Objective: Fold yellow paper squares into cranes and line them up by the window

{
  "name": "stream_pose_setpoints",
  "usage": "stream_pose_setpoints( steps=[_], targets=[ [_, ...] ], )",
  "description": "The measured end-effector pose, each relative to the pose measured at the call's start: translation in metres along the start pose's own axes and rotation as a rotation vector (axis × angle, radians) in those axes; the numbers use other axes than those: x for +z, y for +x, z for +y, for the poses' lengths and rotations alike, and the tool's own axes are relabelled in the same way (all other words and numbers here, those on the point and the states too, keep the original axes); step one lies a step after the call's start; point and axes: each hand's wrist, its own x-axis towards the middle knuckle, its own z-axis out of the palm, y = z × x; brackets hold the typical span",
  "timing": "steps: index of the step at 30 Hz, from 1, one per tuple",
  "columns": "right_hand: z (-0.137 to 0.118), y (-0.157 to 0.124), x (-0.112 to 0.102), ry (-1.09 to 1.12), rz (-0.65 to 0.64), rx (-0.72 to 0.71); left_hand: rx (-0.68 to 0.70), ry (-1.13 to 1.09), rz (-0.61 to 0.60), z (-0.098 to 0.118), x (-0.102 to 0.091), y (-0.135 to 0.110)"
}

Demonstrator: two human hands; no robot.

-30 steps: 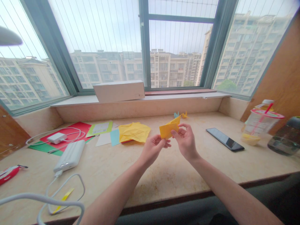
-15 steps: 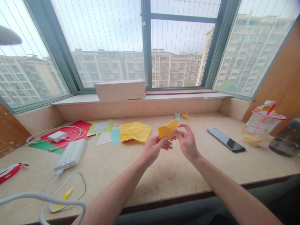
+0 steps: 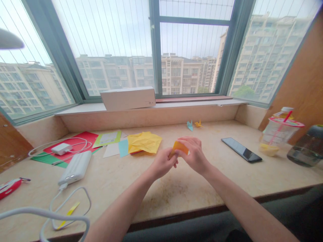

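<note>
A folded piece of yellow paper [image 3: 180,147] is held up between both hands above the counter. My left hand [image 3: 163,162] pinches its lower left side with thumb and fingers. Closed over its top and right side is my right hand [image 3: 193,153], whose fingers hide part of the paper. Beyond the hands, a blue origami bird [image 3: 190,125] and a yellow origami bird [image 3: 199,124] stand on the counter. A crumpled yellow sheet [image 3: 143,142] lies to the left of the hands, on top of other paper.
A black phone [image 3: 241,150] and a plastic cup with a red straw [image 3: 279,136] are at right. On the left lie a white power bank [image 3: 75,168], cables, a white charger [image 3: 61,149], and red paper [image 3: 84,139]. A white box [image 3: 128,98] rests on the sill.
My right hand has moved from the paper's right edge to over its top. The paper has turned and shows a smaller face, and both hands are slightly further left in view.
</note>
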Motion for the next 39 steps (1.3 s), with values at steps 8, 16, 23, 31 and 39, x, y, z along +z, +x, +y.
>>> stream_pose_setpoints(
  steps=[8,16,23,31,39],
  targets=[
    [0.004,-0.002,0.001,0.218,0.057,0.130,0.014,-0.239,0.126,0.013,-0.009,0.002],
    [-0.004,-0.002,-0.004,0.419,-0.082,-0.004,0.044,-0.173,0.204,0.005,-0.009,0.004],
    [0.001,-0.006,-0.001,0.370,-0.078,-0.048,0.041,-0.226,0.183,0.014,-0.004,0.001],
    [-0.003,-0.006,-0.003,0.392,-0.093,-0.045,0.003,-0.353,0.181,0.009,-0.005,0.003],
    [-0.005,-0.005,0.000,0.449,-0.129,-0.019,0.067,-0.289,0.199,0.013,-0.005,0.001]
  ],
)
